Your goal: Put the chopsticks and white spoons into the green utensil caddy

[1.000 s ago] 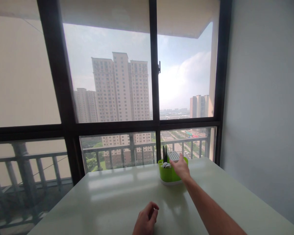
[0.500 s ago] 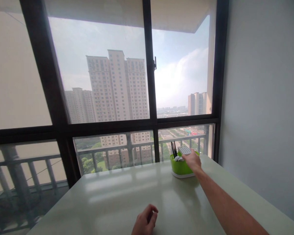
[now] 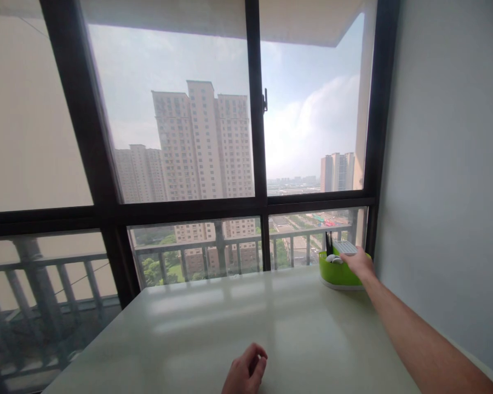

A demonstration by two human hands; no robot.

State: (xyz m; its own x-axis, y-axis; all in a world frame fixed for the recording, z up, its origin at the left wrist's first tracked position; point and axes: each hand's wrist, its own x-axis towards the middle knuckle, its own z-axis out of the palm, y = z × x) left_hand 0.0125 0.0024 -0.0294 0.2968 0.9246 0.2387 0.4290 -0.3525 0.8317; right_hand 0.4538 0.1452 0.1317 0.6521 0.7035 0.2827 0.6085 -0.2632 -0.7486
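At the far right of the table stands a green cutlery holder with a white base. Dark chopsticks and white spoon ends stick out of its left part, and a white slotted piece sits at its top. My right hand reaches out along the right side and grips the holder's upper rim. Most of those fingers are hidden behind the hand. Close to the front edge of the view, my left hand rests on the table with fingers curled and nothing in them.
Behind the table is a large window with dark frames, with a railing outside. A pale wall runs along the right side, close to the holder. The tabletop is glossy and reflects light.
My right hand has moved the cutlery holder to the right along the table, toward the wall. My left hand has stayed nearly in place. The view has shifted slightly.
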